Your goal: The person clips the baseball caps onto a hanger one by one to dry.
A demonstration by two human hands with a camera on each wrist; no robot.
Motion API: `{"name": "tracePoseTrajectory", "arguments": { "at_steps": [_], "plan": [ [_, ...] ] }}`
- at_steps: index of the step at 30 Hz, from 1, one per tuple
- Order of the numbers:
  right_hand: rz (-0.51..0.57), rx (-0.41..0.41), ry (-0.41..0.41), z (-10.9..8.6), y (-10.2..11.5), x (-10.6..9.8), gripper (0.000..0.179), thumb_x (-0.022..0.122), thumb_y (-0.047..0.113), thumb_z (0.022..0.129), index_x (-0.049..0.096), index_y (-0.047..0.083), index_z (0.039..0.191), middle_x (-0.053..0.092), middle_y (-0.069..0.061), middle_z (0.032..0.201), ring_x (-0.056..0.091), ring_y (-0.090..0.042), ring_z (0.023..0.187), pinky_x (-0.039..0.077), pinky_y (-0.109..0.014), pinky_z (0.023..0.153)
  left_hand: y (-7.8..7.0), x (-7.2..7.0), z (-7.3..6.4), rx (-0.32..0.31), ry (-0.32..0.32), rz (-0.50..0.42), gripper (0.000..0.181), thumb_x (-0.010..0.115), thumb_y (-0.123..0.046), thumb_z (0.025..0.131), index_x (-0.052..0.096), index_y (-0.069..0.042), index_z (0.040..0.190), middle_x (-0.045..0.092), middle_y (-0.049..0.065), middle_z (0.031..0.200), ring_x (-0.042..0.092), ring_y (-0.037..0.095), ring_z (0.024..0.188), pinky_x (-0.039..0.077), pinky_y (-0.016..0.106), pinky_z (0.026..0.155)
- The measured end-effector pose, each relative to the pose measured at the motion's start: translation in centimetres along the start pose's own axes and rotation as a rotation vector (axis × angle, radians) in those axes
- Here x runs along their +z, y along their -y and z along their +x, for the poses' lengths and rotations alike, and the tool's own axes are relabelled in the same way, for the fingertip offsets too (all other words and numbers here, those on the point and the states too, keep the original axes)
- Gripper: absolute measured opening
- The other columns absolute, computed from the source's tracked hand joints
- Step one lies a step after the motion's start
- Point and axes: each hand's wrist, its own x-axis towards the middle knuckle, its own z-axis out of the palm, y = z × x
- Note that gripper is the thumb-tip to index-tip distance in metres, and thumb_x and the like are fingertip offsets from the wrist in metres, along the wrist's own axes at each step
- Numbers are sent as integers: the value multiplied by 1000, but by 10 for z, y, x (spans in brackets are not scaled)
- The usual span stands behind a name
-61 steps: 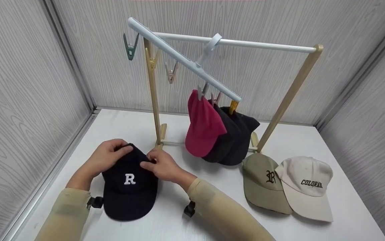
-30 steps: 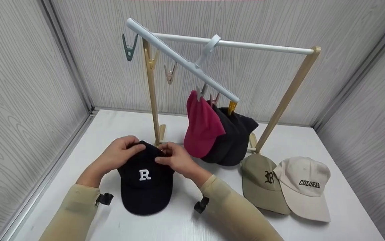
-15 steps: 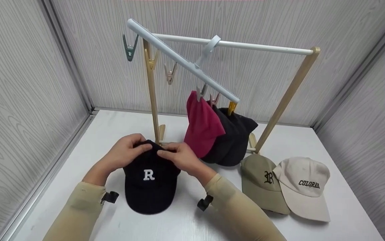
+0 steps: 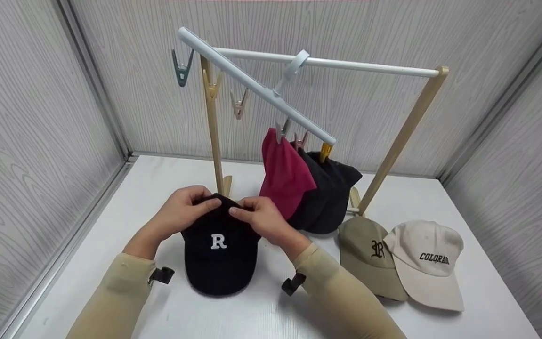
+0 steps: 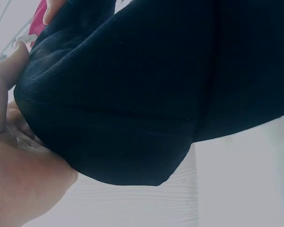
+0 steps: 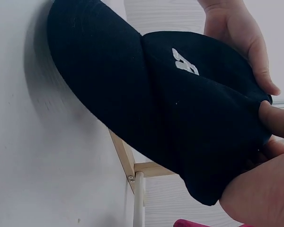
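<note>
A dark navy baseball cap [image 4: 221, 263] with a white letter R hangs from both hands at the left front of the rack, brim pointing down. My left hand [image 4: 181, 210] pinches the left of its crown top, thumb on the front. The right hand [image 4: 266, 219] grips the crown's right side the same way. In the left wrist view the cap [image 5: 118, 94] fills most of the picture, with the thumb pressed on its edge. Seen from the right wrist, the cap's brim [image 6: 90, 56] is lifted off the white surface. Fingers behind the crown are mostly hidden.
A pale blue clip hanger [image 4: 256, 87] hooks over the rack's white bar [image 4: 369, 65]. Vacant clips, among them a green one [image 4: 182, 70], hang at its left; a magenta cap [image 4: 285, 174] and dark caps [image 4: 332, 197] at its right. Olive [image 4: 369, 254] and cream caps [image 4: 431, 263] lie at right.
Both hands have carried the navy cap to the right and slightly up, closer to the rack. The hung caps and the two caps at right stay where they were.
</note>
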Motion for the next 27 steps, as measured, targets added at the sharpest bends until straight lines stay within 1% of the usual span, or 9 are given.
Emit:
{"name": "tracePoseTrajectory", "arguments": {
  "at_steps": [2,5,9,12,16,22,27],
  "plan": [
    [3,0,-3,0,0,-3,21,81,21,103,80,3,93,71,4,80,63,-11,75,52,-28,65,-1,1,1,-10,-2,-2,28,80,-34,106,74,-9,95,64,-2,82,60,19,81,50,31,73],
    [-7,2,-9,-1,1,-6,21,82,21,102,79,4,91,70,4,79,62,-12,75,51,-28,65,-1,1,0,-30,12,-7,29,81,-36,105,75,-9,97,66,-1,84,61,19,82,51,31,74],
    [-18,10,-22,-2,2,-12,21,84,22,101,79,3,93,71,3,80,63,-12,77,52,-28,66,0,1,0,-50,34,-11,30,81,-37,104,75,-8,99,67,0,86,62,21,83,52,31,73],
    [-36,14,-38,-1,3,-16,23,85,23,101,79,2,94,71,4,81,64,-12,78,53,-27,67,0,0,0,-52,38,-16,31,81,-37,104,75,-8,98,66,0,85,61,21,83,52,31,73],
    [-36,16,-66,-2,5,-22,22,86,23,100,80,2,94,71,4,81,62,-12,80,52,-27,68,-3,0,2,-34,30,-42,30,81,-37,104,75,-9,97,66,0,85,61,21,82,51,31,72],
    [19,43,-89,-5,13,-29,18,88,23,98,80,7,94,69,4,81,58,-14,81,49,-29,68,-10,2,6,11,10,-94,28,79,-33,107,74,-7,97,63,1,82,58,18,76,49,30,69],
    [28,48,-98,-7,18,-32,18,88,24,98,80,8,95,73,3,84,61,-13,81,51,-28,70,-14,6,9,48,-20,-133,27,80,-30,106,73,-6,95,60,1,81,56,17,77,48,30,70]
  ]
}}
